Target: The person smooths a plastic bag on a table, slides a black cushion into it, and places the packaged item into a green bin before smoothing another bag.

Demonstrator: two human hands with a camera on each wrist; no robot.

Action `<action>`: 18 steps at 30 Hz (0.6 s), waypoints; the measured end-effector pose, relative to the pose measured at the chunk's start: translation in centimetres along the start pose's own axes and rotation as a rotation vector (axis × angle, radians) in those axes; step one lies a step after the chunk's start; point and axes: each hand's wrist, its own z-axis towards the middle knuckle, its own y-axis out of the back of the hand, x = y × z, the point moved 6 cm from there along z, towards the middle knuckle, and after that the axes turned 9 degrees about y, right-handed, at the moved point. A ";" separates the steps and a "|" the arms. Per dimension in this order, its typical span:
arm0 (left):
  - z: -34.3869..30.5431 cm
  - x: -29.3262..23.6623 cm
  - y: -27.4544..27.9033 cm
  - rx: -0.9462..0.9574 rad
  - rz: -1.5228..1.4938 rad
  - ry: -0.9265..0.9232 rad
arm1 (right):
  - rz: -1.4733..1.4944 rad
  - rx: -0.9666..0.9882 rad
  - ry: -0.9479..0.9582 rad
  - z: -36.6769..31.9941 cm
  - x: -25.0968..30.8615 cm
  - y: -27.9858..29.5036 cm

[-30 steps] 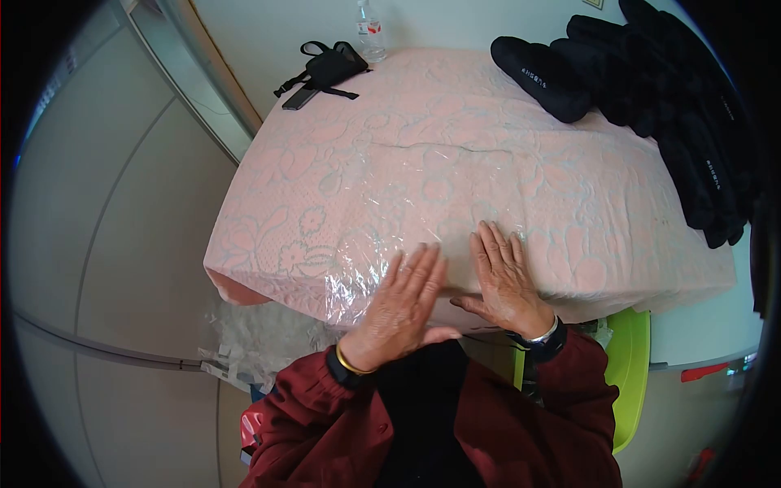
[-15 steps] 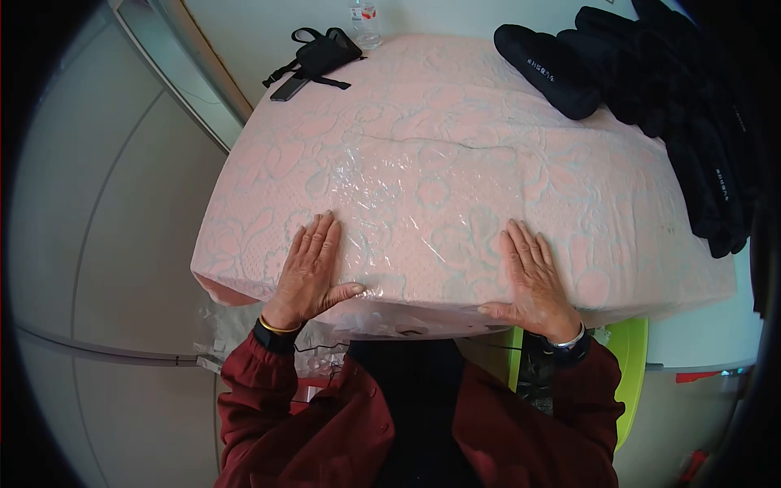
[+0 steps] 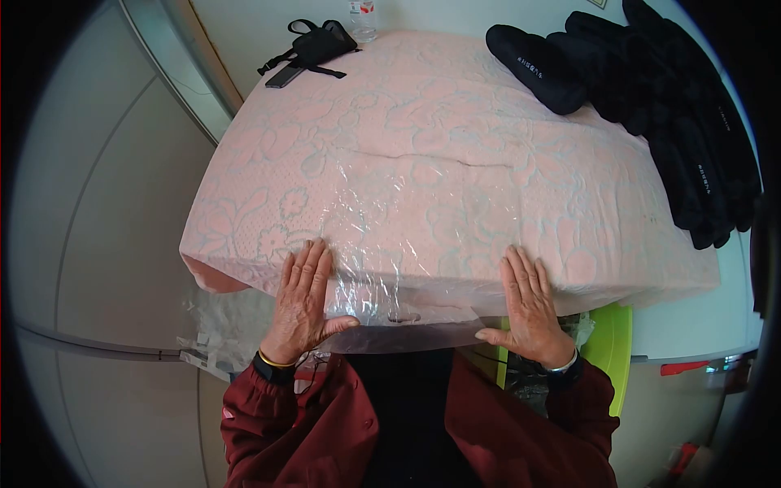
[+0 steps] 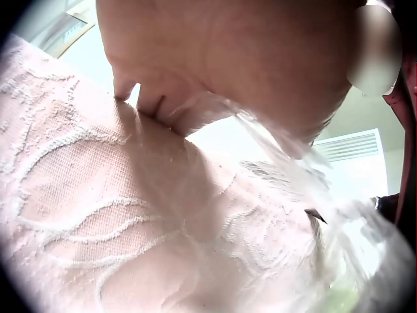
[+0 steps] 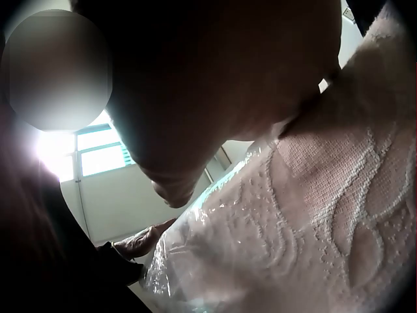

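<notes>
A clear plastic bag [image 3: 407, 236] lies flat on the pink patterned cloth [image 3: 244, 187], its near end hanging past the table's front edge. At the bag's left side my left hand [image 3: 301, 305] rests with straight fingers pointing away and thumb spread inward. My right hand [image 3: 533, 313] lies the same way along the right side. In the left wrist view the fingertips touch the cloth, and crinkled film passes by the palm [image 4: 228, 59]. The right wrist view has the shiny film under the thumb side of the dark palm [image 5: 215, 85].
Black padded pieces with white lettering [image 3: 537, 69] are heaped at the back right. A black strapped pouch [image 3: 321, 45], a phone [image 3: 283, 76] and a plastic bottle [image 3: 364, 20] stand or lie at the back left. Below the table are a green tub [image 3: 610, 350] and more clear plastic [image 3: 232, 321].
My left hand has swept outward from the middle to the bag's left side. Both hands have then slid slightly toward me, and the bag's near end now hangs further over the edge.
</notes>
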 end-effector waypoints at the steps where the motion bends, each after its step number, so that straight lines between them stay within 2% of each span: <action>1: -0.3 -0.1 0.0 -0.004 -0.020 0.002 | -0.004 0.004 0.000 -0.3 0.3 0.0; 5: -0.6 0.0 -0.2 -0.036 -0.029 -0.024 | -0.028 -0.022 -0.031 -0.9 0.7 0.7; 13: -0.6 0.4 -0.4 -0.041 -0.037 -0.031 | 0.020 -0.204 0.087 5.7 0.2 0.9; 18: 0.1 -0.3 0.7 0.048 0.064 -0.014 | 0.034 -0.120 0.087 7.1 -0.5 -1.0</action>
